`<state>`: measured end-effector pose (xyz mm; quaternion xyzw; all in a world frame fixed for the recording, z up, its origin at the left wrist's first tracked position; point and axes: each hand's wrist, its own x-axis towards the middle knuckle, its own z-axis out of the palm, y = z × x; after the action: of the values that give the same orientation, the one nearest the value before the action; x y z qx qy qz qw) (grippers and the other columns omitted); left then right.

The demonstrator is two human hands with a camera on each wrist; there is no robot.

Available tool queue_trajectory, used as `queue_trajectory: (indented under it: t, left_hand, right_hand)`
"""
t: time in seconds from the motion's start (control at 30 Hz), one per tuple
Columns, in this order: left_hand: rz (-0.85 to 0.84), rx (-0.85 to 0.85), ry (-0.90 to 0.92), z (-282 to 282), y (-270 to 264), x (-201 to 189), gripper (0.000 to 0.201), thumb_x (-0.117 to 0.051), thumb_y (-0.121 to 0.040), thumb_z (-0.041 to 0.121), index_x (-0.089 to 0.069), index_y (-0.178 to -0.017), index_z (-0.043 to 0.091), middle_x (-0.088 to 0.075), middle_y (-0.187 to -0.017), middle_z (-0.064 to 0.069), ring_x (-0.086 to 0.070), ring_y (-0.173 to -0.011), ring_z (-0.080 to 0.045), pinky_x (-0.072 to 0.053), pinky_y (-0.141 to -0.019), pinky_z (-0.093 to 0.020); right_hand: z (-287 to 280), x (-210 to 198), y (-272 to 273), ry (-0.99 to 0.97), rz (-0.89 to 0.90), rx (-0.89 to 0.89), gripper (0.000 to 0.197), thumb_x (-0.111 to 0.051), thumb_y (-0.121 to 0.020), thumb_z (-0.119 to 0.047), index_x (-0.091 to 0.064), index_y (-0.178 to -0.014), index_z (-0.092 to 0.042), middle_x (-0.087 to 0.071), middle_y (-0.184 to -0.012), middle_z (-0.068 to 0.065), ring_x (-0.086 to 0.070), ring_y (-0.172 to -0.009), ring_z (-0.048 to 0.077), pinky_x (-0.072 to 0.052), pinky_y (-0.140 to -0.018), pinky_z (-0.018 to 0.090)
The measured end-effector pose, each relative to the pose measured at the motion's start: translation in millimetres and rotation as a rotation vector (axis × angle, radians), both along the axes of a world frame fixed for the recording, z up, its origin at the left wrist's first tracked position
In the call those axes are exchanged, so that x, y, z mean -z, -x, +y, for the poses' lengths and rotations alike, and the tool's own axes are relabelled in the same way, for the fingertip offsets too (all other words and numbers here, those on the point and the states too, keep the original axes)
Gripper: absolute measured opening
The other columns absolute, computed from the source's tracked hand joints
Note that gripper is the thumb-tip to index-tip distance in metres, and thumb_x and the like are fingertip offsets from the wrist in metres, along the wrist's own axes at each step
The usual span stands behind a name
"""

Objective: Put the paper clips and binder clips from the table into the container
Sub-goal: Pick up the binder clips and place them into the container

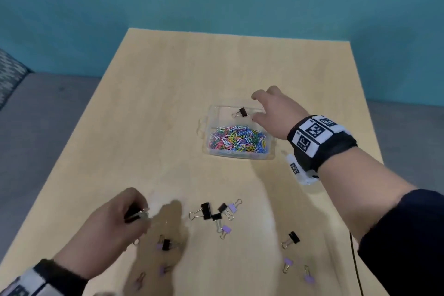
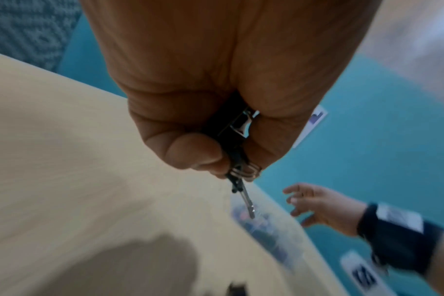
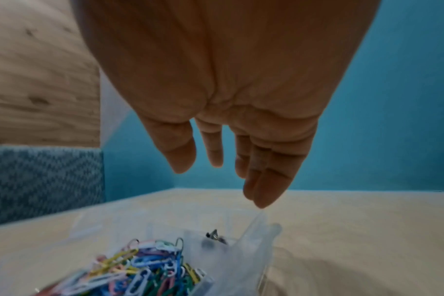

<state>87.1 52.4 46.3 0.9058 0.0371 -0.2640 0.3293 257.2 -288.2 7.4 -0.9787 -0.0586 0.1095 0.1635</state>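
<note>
A clear plastic container (image 1: 271, 151) stands mid-table; its near compartment holds several coloured paper clips (image 1: 237, 139), its far compartment one black binder clip (image 1: 242, 112). My right hand (image 1: 269, 108) hovers over the far compartment, fingers spread and empty; in the right wrist view the right hand (image 3: 231, 160) hangs above the paper clips (image 3: 139, 268). At the near left my left hand (image 1: 129, 214) grips a black binder clip (image 1: 137, 215), seen in the left wrist view as the binder clip (image 2: 235, 140) pinched in the left hand (image 2: 216, 156). Several black and purple binder clips (image 1: 216, 214) lie loose near the front.
The light wooden table (image 1: 168, 103) ends at a teal wall behind. More loose clips lie at the front right (image 1: 292, 239) and under my left hand (image 1: 165, 244). A thin black cable (image 1: 354, 259) runs along the right edge. Grey floor lies to the left.
</note>
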Motion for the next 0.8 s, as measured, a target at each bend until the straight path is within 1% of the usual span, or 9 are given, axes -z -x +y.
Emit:
queue_trajectory:
  t: [0.13, 0.2, 0.27, 0.37, 0.43, 0.5, 0.57, 0.67, 0.8]
  left_hand:
    - [-0.194, 0.005, 0.109, -42.7, -74.3, -13.3, 0.014, -0.066, -0.079, 0.005, -0.061, -0.079, 0.018, -0.062, -0.056, -0.004, -0.053, -0.044, -0.011, -0.042, -0.042, -0.023]
    - [-0.258, 0.003, 0.127, -77.0, -116.3, -10.9, 0.009, -0.064, -0.08, 0.006, -0.061, -0.082, 0.015, -0.062, -0.058, 0.0, -0.053, -0.043, -0.008, -0.045, -0.044, -0.024]
    - [-0.316, 0.076, 0.062, -112.5, -155.5, 0.8, 0.008, -0.062, -0.08, 0.011, -0.061, -0.084, 0.017, -0.066, -0.069, -0.001, -0.058, -0.053, -0.012, -0.046, -0.054, -0.026]
    - [-0.347, 0.242, -0.115, -158.3, -197.3, 24.6, 0.01, -0.057, -0.081, 0.014, -0.06, -0.089, 0.02, -0.067, -0.083, -0.001, -0.063, -0.073, -0.02, -0.052, -0.065, -0.032]
    - [-0.339, 0.283, -0.189, -178.7, -212.3, 37.9, 0.013, -0.055, -0.082, 0.014, -0.059, -0.092, 0.02, -0.066, -0.089, -0.004, -0.062, -0.078, -0.023, -0.053, -0.067, -0.034]
    - [-0.364, 0.293, -0.246, -189.9, -219.7, 47.3, 0.016, -0.056, -0.082, 0.017, -0.059, -0.098, 0.018, -0.066, -0.094, -0.006, -0.06, -0.08, -0.025, -0.049, -0.066, -0.032]
    - [-0.372, 0.301, -0.279, -192.7, -222.0, 52.7, 0.027, -0.059, -0.083, 0.027, -0.06, -0.108, 0.02, -0.064, -0.104, -0.006, -0.059, -0.087, -0.025, -0.047, -0.069, -0.031]
    - [-0.391, 0.295, -0.288, -182.5, -213.7, 47.6, 0.047, -0.062, -0.084, 0.039, -0.053, -0.126, 0.022, -0.055, -0.12, -0.006, -0.057, -0.099, -0.026, -0.046, -0.08, -0.033]
    - [-0.479, 0.177, -0.19, -138.5, -173.4, 30.0, 0.039, -0.061, -0.084, 0.04, -0.058, -0.119, 0.023, -0.058, -0.112, -0.004, -0.059, -0.092, -0.022, -0.044, -0.08, -0.032]
  right_hand:
    - [-28.0, -10.3, 78.7, -0.097, -0.055, 0.073, 0.03, -0.054, -0.089, -0.027, -0.05, -0.118, -0.021, -0.05, -0.112, 0.006, -0.058, -0.089, 0.03, -0.048, -0.078, 0.041]
    - [-37.4, -8.0, 137.3, -0.094, 0.063, 0.031, 0.025, -0.053, -0.088, -0.032, -0.047, -0.112, -0.027, -0.049, -0.104, -0.003, -0.058, -0.087, 0.025, -0.047, -0.077, 0.04]
    - [-42.1, -4.7, 196.5, -0.081, 0.263, 0.008, 0.024, -0.051, -0.086, -0.039, -0.042, -0.107, -0.034, -0.043, -0.101, -0.013, -0.056, -0.086, 0.014, -0.046, -0.077, 0.037]
    - [-43.0, 15.3, 266.6, -0.021, 0.401, 0.003, 0.042, -0.045, -0.074, -0.049, -0.034, -0.112, -0.037, -0.032, -0.101, -0.022, -0.05, -0.076, -0.003, -0.043, -0.064, 0.015]
    - [-37.9, 29.8, 293.8, -0.059, 0.385, 0.022, 0.047, -0.042, -0.064, -0.049, -0.038, -0.109, -0.038, -0.026, -0.093, -0.022, -0.041, -0.064, -0.016, -0.032, -0.05, 0.0]
    - [-30.5, 44.8, 311.0, -0.052, 0.214, 0.028, 0.024, -0.041, -0.068, -0.041, -0.046, -0.091, -0.037, -0.033, -0.086, -0.017, -0.043, -0.051, -0.007, -0.031, -0.04, 0.006]
    - [-20.9, 55.4, 318.5, -0.036, 0.081, 0.014, 0.012, -0.043, -0.068, -0.03, -0.045, -0.08, -0.03, -0.037, -0.081, -0.006, -0.045, -0.044, 0.013, -0.031, -0.039, 0.009]
    - [-17.7, 59.7, 316.2, -0.006, 0.094, -0.025, 0.033, -0.057, -0.051, -0.019, -0.038, -0.077, -0.026, -0.036, -0.08, -0.002, -0.048, -0.048, 0.015, -0.022, -0.039, 0.012]
    - [-19.4, 59.9, 314.4, 0.055, 0.104, -0.024, 0.052, -0.063, -0.041, -0.008, -0.038, -0.081, -0.027, -0.04, -0.08, -0.004, -0.05, -0.055, 0.013, -0.02, -0.04, 0.022]
